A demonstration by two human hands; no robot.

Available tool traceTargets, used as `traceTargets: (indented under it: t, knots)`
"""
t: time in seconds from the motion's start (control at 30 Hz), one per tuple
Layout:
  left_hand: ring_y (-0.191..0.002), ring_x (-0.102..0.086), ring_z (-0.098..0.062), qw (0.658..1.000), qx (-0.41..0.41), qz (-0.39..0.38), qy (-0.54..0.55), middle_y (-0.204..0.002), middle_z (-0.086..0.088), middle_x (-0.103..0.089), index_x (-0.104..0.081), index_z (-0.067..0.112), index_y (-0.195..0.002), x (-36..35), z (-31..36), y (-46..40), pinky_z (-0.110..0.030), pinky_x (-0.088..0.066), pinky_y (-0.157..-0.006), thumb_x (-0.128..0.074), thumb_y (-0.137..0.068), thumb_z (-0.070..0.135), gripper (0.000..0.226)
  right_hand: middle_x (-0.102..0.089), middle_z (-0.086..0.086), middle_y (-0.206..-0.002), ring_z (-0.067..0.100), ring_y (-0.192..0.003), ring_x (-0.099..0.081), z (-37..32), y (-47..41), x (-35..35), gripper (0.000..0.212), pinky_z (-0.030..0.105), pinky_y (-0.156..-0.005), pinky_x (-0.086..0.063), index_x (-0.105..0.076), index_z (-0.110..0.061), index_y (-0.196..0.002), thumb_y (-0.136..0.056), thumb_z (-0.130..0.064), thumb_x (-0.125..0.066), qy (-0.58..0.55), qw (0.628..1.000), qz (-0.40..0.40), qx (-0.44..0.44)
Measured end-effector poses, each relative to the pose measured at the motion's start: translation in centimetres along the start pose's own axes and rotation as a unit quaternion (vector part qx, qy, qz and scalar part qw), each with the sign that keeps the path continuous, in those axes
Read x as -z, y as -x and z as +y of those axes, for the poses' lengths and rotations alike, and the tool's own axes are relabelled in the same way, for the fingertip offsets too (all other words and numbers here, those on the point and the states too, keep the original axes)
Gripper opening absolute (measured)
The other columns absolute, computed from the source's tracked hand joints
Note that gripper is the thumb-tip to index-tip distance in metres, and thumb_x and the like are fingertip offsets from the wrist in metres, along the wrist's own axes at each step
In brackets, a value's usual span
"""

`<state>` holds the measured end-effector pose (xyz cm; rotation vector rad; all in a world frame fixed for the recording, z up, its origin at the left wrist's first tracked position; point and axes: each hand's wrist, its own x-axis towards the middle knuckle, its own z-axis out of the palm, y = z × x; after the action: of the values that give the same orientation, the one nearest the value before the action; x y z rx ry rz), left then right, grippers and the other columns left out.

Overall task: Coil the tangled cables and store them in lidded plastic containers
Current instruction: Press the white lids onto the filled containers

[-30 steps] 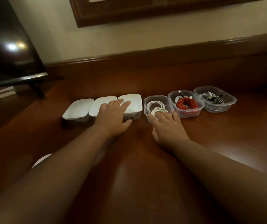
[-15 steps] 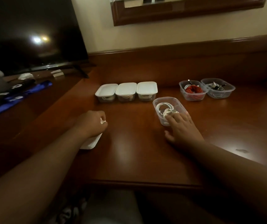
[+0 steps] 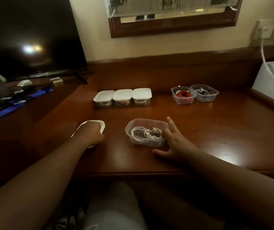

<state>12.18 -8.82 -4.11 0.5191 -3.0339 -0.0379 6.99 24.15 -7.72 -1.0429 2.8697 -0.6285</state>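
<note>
A clear plastic container (image 3: 149, 143) stands at the front middle of the desk, lidless, with a coiled white cable (image 3: 145, 133) inside. My right hand (image 3: 177, 141) lies at its right side, fingers spread, fingertips touching its right rim, thumb flat on the wood. A loose white lid (image 3: 101, 125) lies to the left on the desk. My left hand (image 3: 91, 134) covers most of it, and its fingers curl round the lid's near edge.
Three lidded containers (image 3: 122, 97) stand in a row at the back. To their right are two open ones, holding a red cable (image 3: 183, 95) and black-and-white cables (image 3: 204, 92). A TV (image 3: 33, 39) stands left, a white appliance (image 3: 272, 80) right.
My right hand has drawn the white-cable container from the back row toward the front edge. My left hand left the lidded containers and took hold of the loose lid.
</note>
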Motion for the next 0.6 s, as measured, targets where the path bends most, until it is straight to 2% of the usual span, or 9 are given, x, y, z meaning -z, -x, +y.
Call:
traceTargets:
  t: [0.07,0.13,0.23,0.3,0.37,0.43,0.53,0.6]
  knots:
    - [-0.071,-0.061,-0.019,0.999,-0.002,0.002,-0.033,-0.074,0.001,-0.062,-0.049,0.02,-0.069,-0.1,0.2,-0.3,-0.033,-0.056,-0.068,-0.064,-0.074,0.023,0.016,0.015,0.004,-0.165,0.029,-0.146,-0.027,0.1,-0.1,-0.1,0.065,0.034,-0.1,-0.048,-0.043,-0.02,-0.126,-0.082,-0.061,-0.066,-0.008,1.0,0.008,-0.011]
    - [-0.07,-0.06,-0.019,0.998,-0.004,-0.002,-0.057,-0.074,0.0,-0.062,-0.048,0.02,-0.07,-0.2,0.4,-0.8,-0.033,-0.057,-0.068,-0.064,-0.072,0.019,0.017,0.007,0.002,-0.166,0.029,-0.14,-0.039,0.2,-0.2,-0.1,0.06,0.035,-0.095,-0.051,-0.042,-0.021,-0.128,-0.085,-0.059,-0.063,-0.018,1.0,0.02,-0.016]
    - [-0.073,-0.062,-0.021,0.998,0.004,-0.014,-0.066,-0.079,-0.002,-0.064,-0.05,0.019,-0.074,-0.1,0.6,-1.0,-0.033,-0.058,-0.07,-0.064,-0.071,0.014,0.016,0.001,-0.004,-0.166,0.025,-0.143,-0.035,0.4,-0.3,-0.1,0.078,0.037,-0.102,-0.046,-0.024,-0.027,-0.149,-0.088,-0.057,-0.062,-0.039,0.999,0.03,-0.018]
    - [-0.08,-0.065,-0.025,0.997,0.005,-0.021,-0.072,-0.089,-0.006,-0.067,-0.055,0.016,-0.083,0.2,0.9,-1.0,-0.034,-0.058,-0.074,-0.064,-0.073,0.011,0.015,-0.001,-0.005,-0.166,0.023,-0.145,-0.031,0.5,-0.4,0.0,0.087,0.038,-0.106,-0.042,-0.015,-0.028,-0.154,-0.087,-0.056,-0.064,-0.056,0.998,0.033,-0.021]
    - [-0.091,-0.067,-0.028,0.996,0.005,-0.026,-0.083,-0.104,-0.009,-0.069,-0.062,0.016,-0.104,0.4,1.2,-1.1,-0.035,-0.057,-0.08,-0.062,-0.077,0.008,0.028,-0.004,-0.005,-0.166,0.022,-0.146,-0.029,0.6,-0.4,0.0,0.09,0.038,-0.108,-0.04,-0.015,-0.033,-0.153,-0.084,-0.056,-0.068,-0.074,0.996,0.039,-0.021]
    - [-0.105,-0.066,-0.029,0.998,0.006,-0.007,-0.061,-0.12,-0.008,-0.067,-0.061,0.019,-0.126,0.8,1.7,-1.0,-0.033,-0.055,-0.086,-0.062,-0.082,0.01,0.046,-0.009,-0.003,-0.166,0.023,-0.146,-0.03,0.7,-0.5,0.0,0.093,0.038,-0.11,-0.039,-0.014,-0.036,-0.152,-0.081,-0.054,-0.073,-0.099,0.994,0.043,-0.021]
    - [-0.105,-0.065,-0.031,0.998,-0.009,0.067,0.013,-0.12,-0.009,-0.068,-0.065,0.016,-0.121,1.9,4.1,-0.1,-0.034,-0.053,-0.085,-0.067,-0.081,0.02,0.04,-0.016,-0.004,-0.165,0.02,-0.146,-0.03,0.8,-0.7,0.0,0.103,0.037,-0.112,-0.04,-0.011,-0.031,-0.155,-0.078,-0.05,-0.077,-0.121,0.991,0.049,-0.031]
    - [-0.1,-0.065,-0.029,0.989,-0.066,0.107,0.076,-0.114,-0.009,-0.069,-0.066,0.017,-0.115,2.3,6.5,1.1,-0.033,-0.053,-0.081,-0.067,-0.08,0.018,0.035,-0.022,-0.003,-0.163,0.02,-0.144,-0.033,0.9,-0.8,0.2,0.109,0.039,-0.111,-0.041,-0.01,-0.031,-0.156,-0.075,-0.048,-0.08,-0.14,0.988,0.051,-0.045]
